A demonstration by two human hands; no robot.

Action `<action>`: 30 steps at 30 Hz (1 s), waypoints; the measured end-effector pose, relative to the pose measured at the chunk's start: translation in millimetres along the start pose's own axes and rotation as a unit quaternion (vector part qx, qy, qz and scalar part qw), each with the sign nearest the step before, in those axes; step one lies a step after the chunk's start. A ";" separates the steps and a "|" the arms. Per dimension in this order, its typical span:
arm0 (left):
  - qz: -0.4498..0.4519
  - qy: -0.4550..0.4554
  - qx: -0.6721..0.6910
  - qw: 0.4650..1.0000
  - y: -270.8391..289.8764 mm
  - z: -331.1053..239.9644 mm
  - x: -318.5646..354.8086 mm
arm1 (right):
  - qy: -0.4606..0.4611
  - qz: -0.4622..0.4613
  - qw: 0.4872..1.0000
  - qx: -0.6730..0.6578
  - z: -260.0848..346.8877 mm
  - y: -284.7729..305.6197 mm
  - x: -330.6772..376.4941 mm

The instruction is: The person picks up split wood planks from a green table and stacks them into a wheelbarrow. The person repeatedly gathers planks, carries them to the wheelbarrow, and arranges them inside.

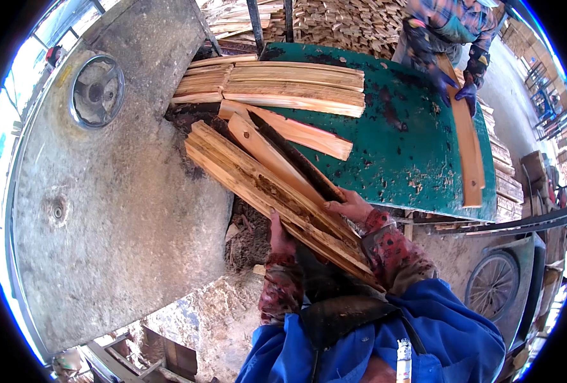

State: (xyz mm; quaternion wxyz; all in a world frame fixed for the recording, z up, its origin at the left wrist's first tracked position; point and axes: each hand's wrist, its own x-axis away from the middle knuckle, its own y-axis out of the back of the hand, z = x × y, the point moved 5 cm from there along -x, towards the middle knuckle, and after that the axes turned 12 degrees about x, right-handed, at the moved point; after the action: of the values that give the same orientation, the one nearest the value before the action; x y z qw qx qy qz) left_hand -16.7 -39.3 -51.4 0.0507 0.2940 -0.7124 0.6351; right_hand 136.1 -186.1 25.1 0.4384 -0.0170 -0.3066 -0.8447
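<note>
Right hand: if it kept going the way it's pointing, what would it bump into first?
The right hand points up-left along the bundle of wood strips it rests on. Going on, it would probably first meet the stacked wood strips on the green table, though depth is unclear.

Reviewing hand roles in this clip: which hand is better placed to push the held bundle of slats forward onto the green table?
Probably the right hand: it lies on top of the slat bundle, nearer the green table. The left hand supports from beneath.

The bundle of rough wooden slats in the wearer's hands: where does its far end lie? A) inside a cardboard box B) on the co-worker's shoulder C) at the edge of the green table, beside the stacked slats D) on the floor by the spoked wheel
C: the bundle of slats, held by the left hand and right hand, reaches up to the green table, beside the stacked slats.
</note>
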 end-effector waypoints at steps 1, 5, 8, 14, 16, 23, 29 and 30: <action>-0.003 0.009 0.009 1.000 2.7 0.7 -2.5 | -0.004 0.000 1.000 -0.020 -12.7 -1.2 -3.8; 0.025 -0.019 0.000 1.000 -5.9 -2.8 10.5 | -0.053 -0.005 0.997 -0.059 -20.3 -12.6 -2.8; 0.022 -0.039 -0.016 0.999 1.8 -5.1 9.6 | -0.063 -0.004 0.998 -0.030 -7.2 -14.7 4.4; 0.036 -0.016 -0.012 0.999 9.8 -8.4 15.1 | -0.080 -0.033 0.941 -0.326 -3.5 -37.7 19.8; 0.040 0.021 -0.001 0.999 4.4 -11.8 17.5 | -0.078 -0.024 0.952 -0.296 2.7 -39.5 24.4; 0.018 0.011 -0.026 0.999 15.4 -12.0 26.1 | -0.013 -0.056 0.983 -0.177 16.4 -47.4 40.1; 0.078 -0.004 -0.058 0.995 5.2 11.7 66.3 | 0.002 -0.058 0.995 -0.084 18.0 -36.1 82.8; 0.104 -0.030 -0.044 0.993 11.9 9.9 74.7 | 0.045 -0.067 0.992 -0.093 21.1 -42.7 85.3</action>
State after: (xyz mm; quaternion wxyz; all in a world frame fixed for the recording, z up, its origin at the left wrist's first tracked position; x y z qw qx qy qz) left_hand -80.9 -74.8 -30.3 -0.0239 0.2350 -0.7676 0.5959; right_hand 46.4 -218.9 46.2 0.3909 0.0009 -0.2075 -0.8967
